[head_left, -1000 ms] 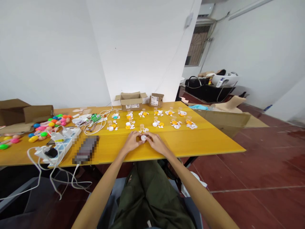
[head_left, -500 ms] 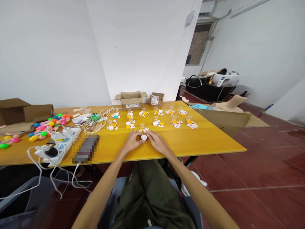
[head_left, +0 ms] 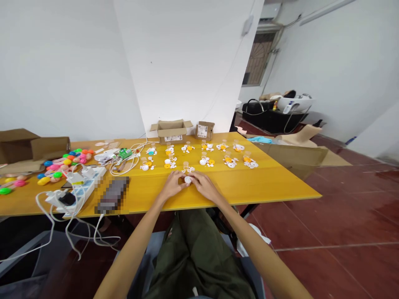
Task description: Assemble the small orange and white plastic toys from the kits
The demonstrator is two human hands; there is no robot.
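A small round white plastic piece (head_left: pixel 188 179) rests on the yellow table (head_left: pixel 268 185) near its front edge. My left hand (head_left: pixel 173 185) pinches it from the left and my right hand (head_left: pixel 204 185) from the right, fingertips curled around it. Just behind my hands lie tiny white gear-like parts and a clear little cup (head_left: pixel 186 165). Farther back, several small groups of white and orange parts (head_left: pixel 207 161) are laid out in rows.
Two open cardboard boxes (head_left: pixel 171 131) stand at the table's back. A white power strip with cables (head_left: pixel 79 189), a dark blurred flat object (head_left: pixel 112 194) and bright coloured plastic balls (head_left: pixel 64 162) fill the left side. A larger cardboard box (head_left: pixel 296 155) sits right of the table.
My hands stay on the white piece; only slight finger shifts show between the frames.
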